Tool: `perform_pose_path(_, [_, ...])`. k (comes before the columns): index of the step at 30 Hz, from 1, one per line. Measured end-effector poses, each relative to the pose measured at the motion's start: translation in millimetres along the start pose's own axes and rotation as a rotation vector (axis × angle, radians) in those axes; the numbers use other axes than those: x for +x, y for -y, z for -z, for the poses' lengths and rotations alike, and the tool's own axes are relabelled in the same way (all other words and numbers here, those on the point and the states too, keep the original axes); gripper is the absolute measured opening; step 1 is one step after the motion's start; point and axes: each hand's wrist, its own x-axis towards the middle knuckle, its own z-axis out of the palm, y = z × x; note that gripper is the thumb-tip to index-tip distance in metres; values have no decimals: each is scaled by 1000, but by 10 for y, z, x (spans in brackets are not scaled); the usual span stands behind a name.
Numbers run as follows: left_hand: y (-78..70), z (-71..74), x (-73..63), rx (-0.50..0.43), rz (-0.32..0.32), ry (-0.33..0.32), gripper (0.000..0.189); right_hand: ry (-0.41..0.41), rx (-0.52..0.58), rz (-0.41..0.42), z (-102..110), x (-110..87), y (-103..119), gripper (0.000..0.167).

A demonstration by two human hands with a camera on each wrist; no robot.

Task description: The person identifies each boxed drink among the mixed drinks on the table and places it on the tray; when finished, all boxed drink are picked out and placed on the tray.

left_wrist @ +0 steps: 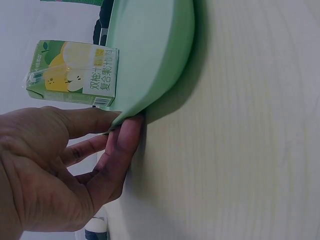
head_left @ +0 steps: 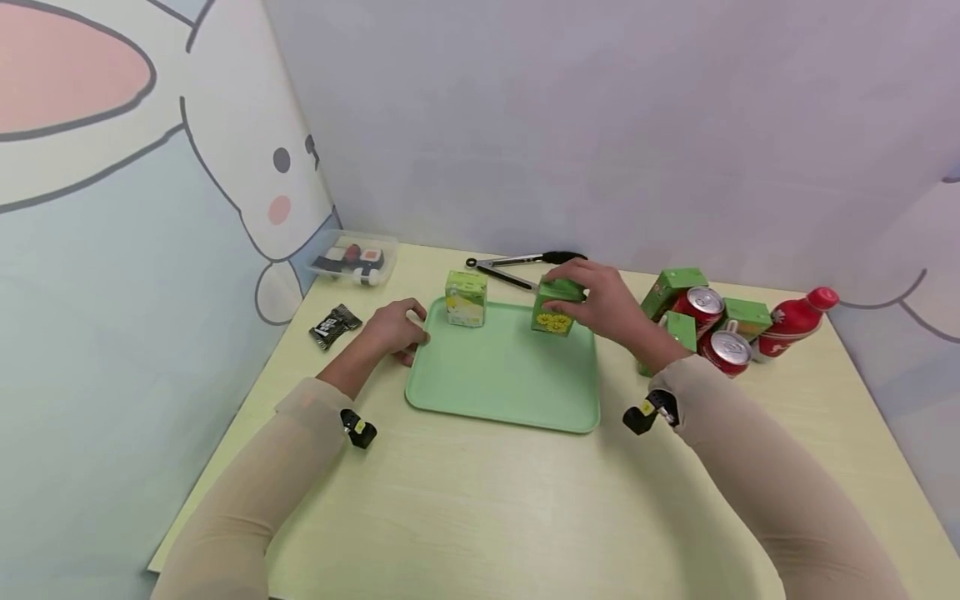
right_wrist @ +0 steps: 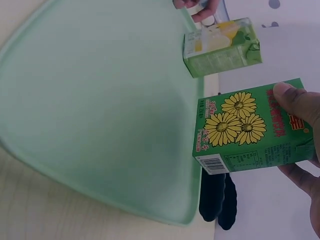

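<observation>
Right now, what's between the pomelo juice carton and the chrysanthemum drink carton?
Just a bare stretch of the green tray, per the head view; the tongs lie beyond its far rim.

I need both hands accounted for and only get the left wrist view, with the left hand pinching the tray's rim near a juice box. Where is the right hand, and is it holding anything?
Observer: The right hand grips a green drink box at the far right corner of the tray.
Operator: Understood. Are there any cans about? My view shows none.
Observer: Yes, two red cans stand to the right of the tray, among other drinks.
</observation>
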Motion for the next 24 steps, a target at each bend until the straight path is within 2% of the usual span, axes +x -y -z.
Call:
perform_pose_path(12, [4,-3,26,-4,21,2,41,58,45,-55,-379,221,34,51])
perform_pose_path(24, [-18,12,33,10,25,-1,40,76,38,-76,-550,326,83,53])
